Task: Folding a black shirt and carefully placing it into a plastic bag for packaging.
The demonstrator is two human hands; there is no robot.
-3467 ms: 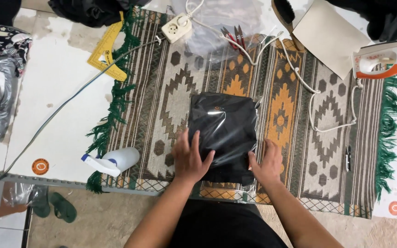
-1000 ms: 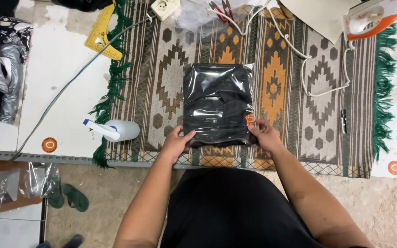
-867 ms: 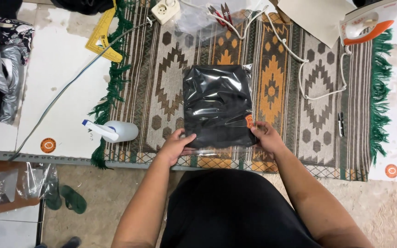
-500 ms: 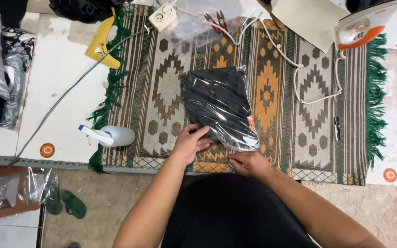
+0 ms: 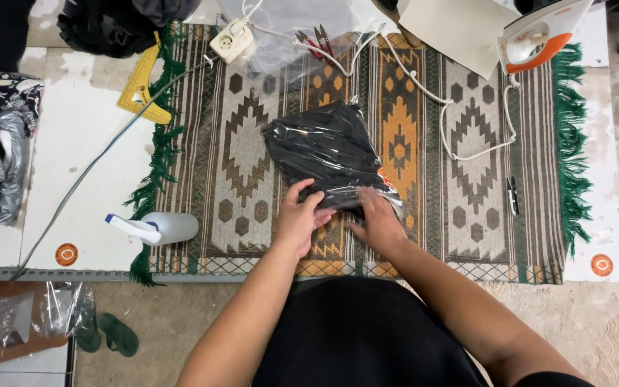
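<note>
The black folded garment in a glossy clear plastic bag (image 5: 329, 154) lies tilted at frame centre on a brown-and-orange patterned woven rug with green fringe (image 5: 467, 143) covering the white surface (image 5: 73, 136). Left hand (image 5: 299, 218) and right hand (image 5: 375, 221) fingers pinch its lower edge. White spray bottle (image 5: 157, 228) at lower left.

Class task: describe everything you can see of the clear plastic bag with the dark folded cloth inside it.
The bagged dark cloth is a glossy, see-through plastic bag, wrinkled and catching light, around a folded black garment. A small orange mark shows near its lower right edge. It lies flat but skewed on the patterned rug, near the middle. The left hand grips its near edge and the right hand presses on the near right corner.
</note>
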